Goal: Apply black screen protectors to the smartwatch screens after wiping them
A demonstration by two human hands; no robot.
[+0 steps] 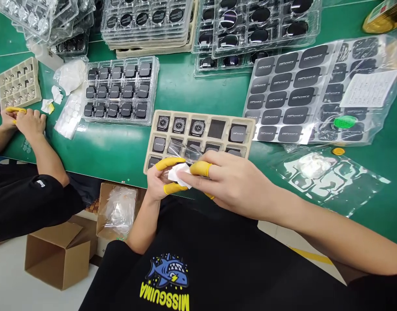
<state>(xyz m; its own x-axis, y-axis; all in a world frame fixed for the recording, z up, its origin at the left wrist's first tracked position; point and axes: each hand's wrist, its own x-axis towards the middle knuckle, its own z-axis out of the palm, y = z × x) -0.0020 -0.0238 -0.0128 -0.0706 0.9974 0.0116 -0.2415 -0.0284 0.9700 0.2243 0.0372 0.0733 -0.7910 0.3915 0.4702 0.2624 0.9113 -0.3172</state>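
Observation:
My left hand [157,180], with yellow finger cots, is closed around a small piece mostly hidden under a white wipe; its kind cannot be made out. My right hand [232,177], also in yellow cots, presses the white wipe [179,172] onto that piece. A clear plastic film [187,150] sticks up just behind the fingers. Beyond both hands lies a beige moulded tray [200,115]. Three smartwatch bodies [179,125] sit back-up in its far row, and black squares with printed film [238,133] fill other slots. The hands hide part of the near rows.
Clear tray of black squares [117,91] lies back left; stacked trays [146,26] stand behind. Printed film sheets [289,95] and a clear bag [334,181] with a white wad lie right. At left, a co-worker's hands [30,125] are near another beige tray [20,84].

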